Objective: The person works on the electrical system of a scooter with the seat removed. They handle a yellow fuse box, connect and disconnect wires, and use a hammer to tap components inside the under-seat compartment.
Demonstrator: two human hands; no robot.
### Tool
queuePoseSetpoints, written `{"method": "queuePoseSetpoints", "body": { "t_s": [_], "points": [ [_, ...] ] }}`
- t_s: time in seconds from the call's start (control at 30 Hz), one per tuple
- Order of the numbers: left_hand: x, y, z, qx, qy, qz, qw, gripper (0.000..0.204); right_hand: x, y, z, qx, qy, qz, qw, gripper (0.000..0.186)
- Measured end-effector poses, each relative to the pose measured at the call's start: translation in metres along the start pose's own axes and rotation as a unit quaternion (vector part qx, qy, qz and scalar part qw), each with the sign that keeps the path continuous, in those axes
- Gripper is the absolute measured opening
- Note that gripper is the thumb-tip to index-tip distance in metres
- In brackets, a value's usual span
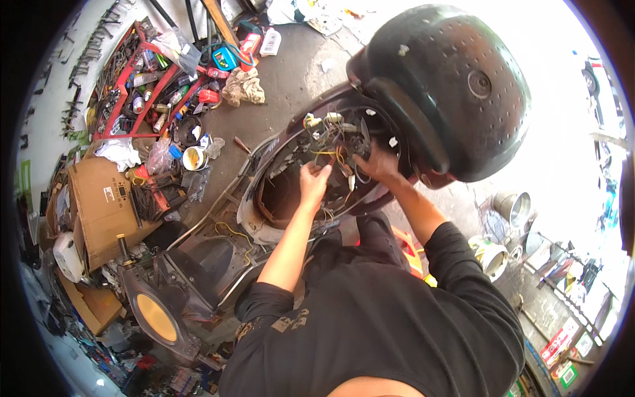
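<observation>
Both arms reach into the open body [254,210] of a motor scooter, where the seat is off. My left hand [313,184] pinches with thumb and forefinger at a thin wire beside the wiring bundle [339,153]. On the other side of the bundle, my right hand [382,162] reaches in with bent fingers. Its fingertips are partly hidden among dark parts and wires, so what they grip cannot be made out. White connectors [333,118] lie along the far edge of the wiring. Below the left wrist is a brown, hollow compartment [281,198].
A large black top case [456,92] rises at the scooter's rear, close to my right hand. Leftward stand a red rack [122,99] of bottles and cans and a cardboard box [106,205]. A round yellowish part [157,317] lies lower left. Metal cylinders [512,208] are at right.
</observation>
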State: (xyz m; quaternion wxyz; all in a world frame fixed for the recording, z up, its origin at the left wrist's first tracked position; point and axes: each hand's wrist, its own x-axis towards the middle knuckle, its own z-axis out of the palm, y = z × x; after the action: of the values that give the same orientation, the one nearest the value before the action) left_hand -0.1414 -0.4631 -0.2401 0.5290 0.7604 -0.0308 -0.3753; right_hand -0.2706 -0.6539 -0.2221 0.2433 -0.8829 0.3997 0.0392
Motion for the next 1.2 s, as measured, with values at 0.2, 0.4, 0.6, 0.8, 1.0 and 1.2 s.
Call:
{"method": "queuePoseSetpoints", "body": {
  "t_s": [0.2, 0.4, 0.6, 0.8, 1.0, 1.2],
  "points": [
    [-0.017, 0.022, 0.052, 0.234, 0.009, 0.069, 0.97, 0.055, 0.035, 0.033, -0.006, 0.286, -0.142, -0.095, 0.943, 0.067],
    [0.002, 0.034, 0.059, 0.222, 0.036, 0.199, 0.954, 0.034, 0.036, 0.065, 0.03, 0.342, -0.015, -0.031, 0.939, 0.076],
    [0.039, 0.13, 0.044, 0.312, -0.039, 0.23, 0.921, 0.023, 0.04, 0.052, 0.013, 0.371, 0.04, 0.019, 0.928, 0.094],
    [0.079, 0.177, 0.054, 0.439, -0.072, 0.412, 0.795, 0.026, 0.033, 0.044, 0.021, 0.341, 0.116, 0.054, 0.931, 0.089],
    [0.066, 0.174, 0.055, 0.433, -0.181, 0.457, 0.756, 0.077, 0.03, 0.029, -0.016, 0.314, 0.099, 0.055, 0.943, 0.076],
    [0.051, 0.165, 0.069, 0.546, -0.116, 0.474, 0.682, 0.088, 0.014, 0.015, -0.034, 0.296, 0.163, -0.004, 0.941, 0.068]
  ]
}}
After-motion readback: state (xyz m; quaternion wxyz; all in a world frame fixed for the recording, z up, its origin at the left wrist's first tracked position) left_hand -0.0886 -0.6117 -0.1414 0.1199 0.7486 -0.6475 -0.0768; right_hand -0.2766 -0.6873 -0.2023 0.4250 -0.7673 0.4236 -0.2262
